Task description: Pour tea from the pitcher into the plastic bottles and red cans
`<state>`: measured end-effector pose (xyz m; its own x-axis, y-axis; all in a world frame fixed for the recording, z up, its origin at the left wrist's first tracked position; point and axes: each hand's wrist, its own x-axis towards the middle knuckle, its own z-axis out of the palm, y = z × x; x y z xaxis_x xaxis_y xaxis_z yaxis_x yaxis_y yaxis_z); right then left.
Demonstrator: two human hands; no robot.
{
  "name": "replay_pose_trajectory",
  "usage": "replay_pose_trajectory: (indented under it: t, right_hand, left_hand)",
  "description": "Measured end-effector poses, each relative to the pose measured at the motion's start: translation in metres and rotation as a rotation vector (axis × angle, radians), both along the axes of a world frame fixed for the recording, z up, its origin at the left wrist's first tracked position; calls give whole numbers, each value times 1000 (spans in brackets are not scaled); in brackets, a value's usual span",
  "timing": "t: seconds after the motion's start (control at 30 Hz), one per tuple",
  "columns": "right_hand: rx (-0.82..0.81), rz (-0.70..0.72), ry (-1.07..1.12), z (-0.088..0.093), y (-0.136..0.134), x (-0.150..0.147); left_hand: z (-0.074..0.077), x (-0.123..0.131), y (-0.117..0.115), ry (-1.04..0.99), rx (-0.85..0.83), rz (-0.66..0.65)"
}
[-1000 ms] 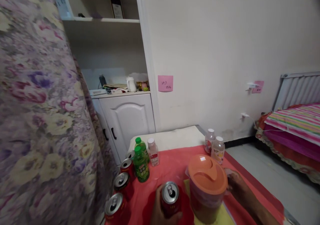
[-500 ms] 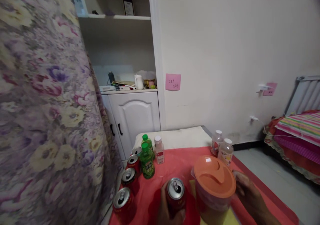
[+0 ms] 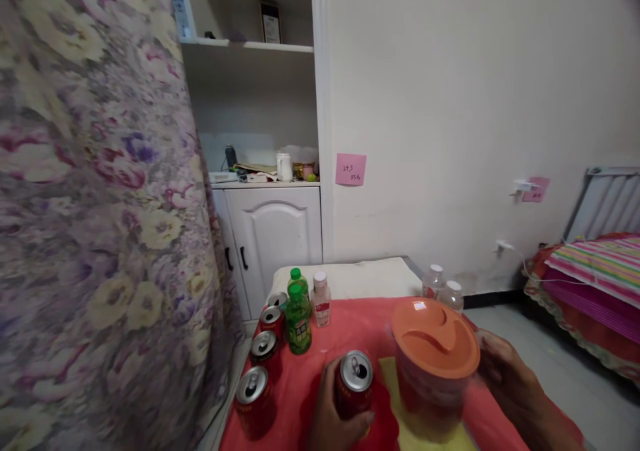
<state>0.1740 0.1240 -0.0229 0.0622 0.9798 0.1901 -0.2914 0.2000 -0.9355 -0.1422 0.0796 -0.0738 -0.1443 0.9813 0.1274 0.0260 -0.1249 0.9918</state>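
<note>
My left hand is wrapped round a red drink can with its tab opened, standing on the red tablecloth. My right hand grips the side of a clear pitcher with an orange lid, which looks raised a little above a yellow mat. The pitcher stands just right of the can.
Several red cans line the table's left edge, with two green bottles and a small clear bottle behind. Two more clear bottles stand at the back right. A floral curtain hangs close on the left; a white cabinet and a striped bed lie beyond.
My right hand has lifted the pitcher slightly, and it is now blurred. The view has swung left. My left hand still holds the can.
</note>
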Motion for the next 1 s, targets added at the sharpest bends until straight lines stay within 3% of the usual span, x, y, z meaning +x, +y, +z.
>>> replay_pose_trajectory:
  t: [0.13, 0.37, 0.63, 1.0]
  right_hand:
    - [-14, 13, -66, 18, -11, -1]
    - [-41, 39, -227, 25, -23, -2]
    - [-53, 68, -331, 37, -25, -13]
    - [-55, 100, -449, 48, -27, -22]
  left_hand:
    - [4, 6, -3, -60, -11, 13]
    - [-4, 9, -3, -54, -34, 41]
    - [13, 10, -13, -51, -49, 41]
    - [23, 10, -18, -146, -105, -20]
